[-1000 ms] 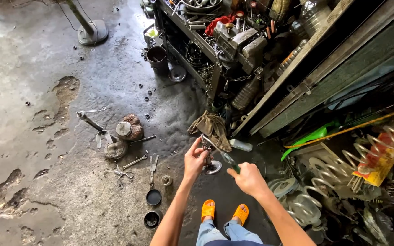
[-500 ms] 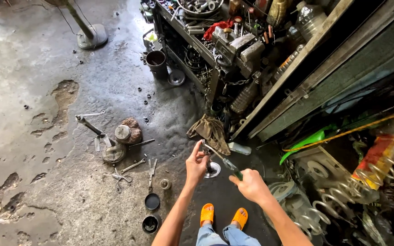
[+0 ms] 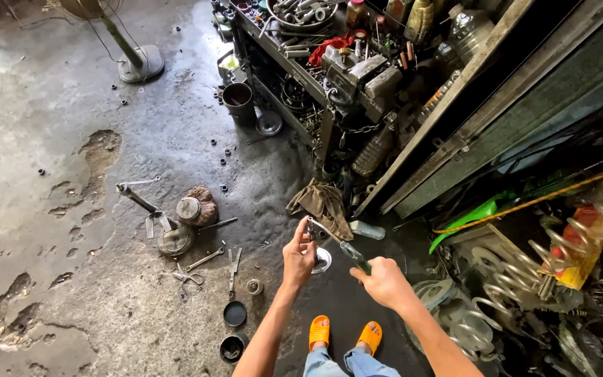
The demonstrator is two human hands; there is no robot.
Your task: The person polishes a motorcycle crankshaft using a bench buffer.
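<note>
Screwdriver point(image 3: 336, 241) with a dark green grip is held up between both hands over the wet concrete floor point(image 3: 50, 209), above the person's orange sandals point(image 3: 343, 334). The right hand point(image 3: 385, 283) is wrapped tight around the handle, while the left hand point(image 3: 300, 257) pinches the metal tip end between thumb and fingers; whether a small part sits on that tip is too small to tell. The work in hand looks like fitting or checking something at the tip, so my judgement is that the next move calls for a steady handle and fine fingertip control at the tip.

On the floor near the left hand lie a small round metal dish point(image 3: 321, 260), pliers point(image 3: 234, 265), a spanner point(image 3: 204, 260), two black round caps point(image 3: 234, 314) and a round metal part point(image 3: 174, 239). A crumpled brown rag point(image 3: 324, 204) lies by the foot of the rack.

As for packages: clear plastic bottles point(image 3: 375, 150) hang at the front edge of the cluttered metal rack point(image 3: 294, 66), a dark tin can point(image 3: 237, 101) stands below its near corner, a bright green plastic piece point(image 3: 479, 213) lies right of the rack, and a red and yellow packet point(image 3: 581, 251) sits among coil springs point(image 3: 525, 279) at the far right.
</note>
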